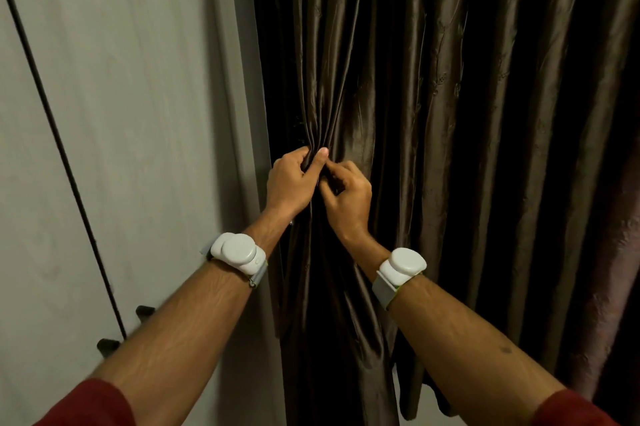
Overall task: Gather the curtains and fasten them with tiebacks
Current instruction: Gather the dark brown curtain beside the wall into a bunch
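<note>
Hands pinching bunched folds of curtain: left hand, right hand, touching. White wall and black cable just left; white wristbands on both forearms.

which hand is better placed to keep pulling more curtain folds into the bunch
Probably the right hand. The left hand grips the gathered pleats of the brown curtain beside the wall, while the loose folds hang on the right hand's side, and it only pinches the fabric.
</note>
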A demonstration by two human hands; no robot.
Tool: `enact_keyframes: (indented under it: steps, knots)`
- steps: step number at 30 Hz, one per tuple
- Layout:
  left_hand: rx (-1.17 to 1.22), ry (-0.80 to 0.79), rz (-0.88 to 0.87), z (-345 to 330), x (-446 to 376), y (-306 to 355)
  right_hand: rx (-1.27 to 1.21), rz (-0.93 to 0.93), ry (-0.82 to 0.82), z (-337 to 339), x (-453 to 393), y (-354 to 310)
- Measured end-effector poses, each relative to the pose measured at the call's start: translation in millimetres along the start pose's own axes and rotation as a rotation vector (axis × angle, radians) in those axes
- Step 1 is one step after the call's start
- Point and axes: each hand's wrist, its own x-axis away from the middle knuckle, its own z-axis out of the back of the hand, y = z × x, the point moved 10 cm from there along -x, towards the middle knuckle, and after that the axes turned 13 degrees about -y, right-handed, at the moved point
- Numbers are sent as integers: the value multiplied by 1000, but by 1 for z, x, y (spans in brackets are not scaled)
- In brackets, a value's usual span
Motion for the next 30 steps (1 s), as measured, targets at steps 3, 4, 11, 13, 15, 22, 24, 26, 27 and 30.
enact_keyframes:
  steps: [3,4,11,13,15,22,24,26,27,30]
  knots:
    - [41,-10,8,-2,-2,0,40,32,-37,1,0,0]
    - [74,-14,11,-2,-3,-2,34,50,-53,2,-1,-1]
    - [252,-68,10,-2,-3,-7,-82,-354,81,16,4,52]
    - [243,-67,-3,-2,-1,-4,-223,-483,20,4,5,68]
    - [214,-60,2,-1,-1,-4,-315,-499,21,1,-1,70]
    - [96,-16,32,5,0,-11,-197,-196,160,22,-1,32]
    - [53,-11,34,1,-2,-6,-102,-100,133,19,1,16]
    - [16,-5,35,-5,-3,-3,-12,-31,103,16,1,6]
    - [8,-1,34,-7,-4,-2,25,-8,81,14,0,2]
    - [32,-10,11,-11,-4,1,127,19,13,12,0,-3]
